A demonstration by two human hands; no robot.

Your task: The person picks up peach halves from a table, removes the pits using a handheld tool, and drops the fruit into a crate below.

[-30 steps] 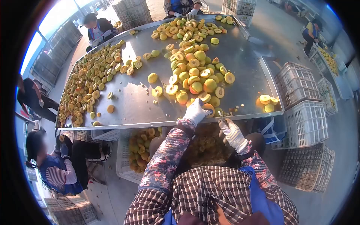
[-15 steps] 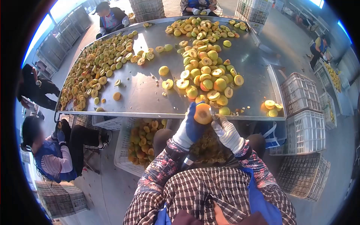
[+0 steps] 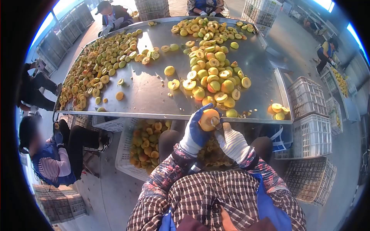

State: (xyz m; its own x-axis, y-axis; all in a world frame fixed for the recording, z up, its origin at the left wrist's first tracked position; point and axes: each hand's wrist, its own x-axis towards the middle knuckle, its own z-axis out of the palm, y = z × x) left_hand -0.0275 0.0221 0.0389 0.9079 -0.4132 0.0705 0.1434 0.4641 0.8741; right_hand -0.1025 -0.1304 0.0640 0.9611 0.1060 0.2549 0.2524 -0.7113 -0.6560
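Observation:
In the head view, my left hand (image 3: 194,133), in a blue and white glove, is closed around a peach half (image 3: 208,118) with its cut side up. My right hand (image 3: 233,141), in a white striped glove, grips a small metal looped pitting tool (image 3: 216,124). The tool's loop is against the cut face of the peach half; its handle is hidden in my fingers. Both hands are at the near edge of the metal table (image 3: 154,102). Just beyond them lies a pile of whole and halved peaches (image 3: 212,77).
More peach halves (image 3: 94,71) cover the table's left side. A crate of peaches (image 3: 148,144) stands left of my knees, and brownish pieces (image 3: 216,152) lie between my legs. Stacked crates (image 3: 311,134) stand at right. A co-worker (image 3: 52,154) sits at left; others work around the table.
My right hand has moved slightly left and the tool's loop now shows over the peach half. The peach half has tilted in my left hand.

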